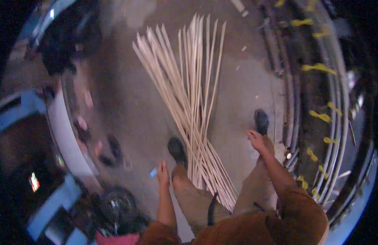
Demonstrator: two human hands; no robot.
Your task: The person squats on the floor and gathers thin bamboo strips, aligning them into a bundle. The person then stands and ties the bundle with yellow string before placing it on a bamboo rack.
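Note:
Long, thin pale wooden sticks [189,102] lie on the floor ahead of me in two bundles that cross near my feet and fan apart at the far end. To the left of the sticks is my left hand [163,174], its fingers close together. A small light-blue object [153,172] shows at that hand's left side and seems to be held in it; blur hides its kind. My right hand [256,140] hangs in front of my right knee, away from the sticks. Its fingers are loosely bent and a little apart, with nothing visible in them.
Along the right runs a rack of long metal pipes [336,102] with yellow ties [319,68]. A white curved panel [66,126], blue frames [54,200] and a dark wheel-like object [117,202] stand at left. My dark shoes [177,150] flank the sticks. Small scraps [244,48] dot the floor.

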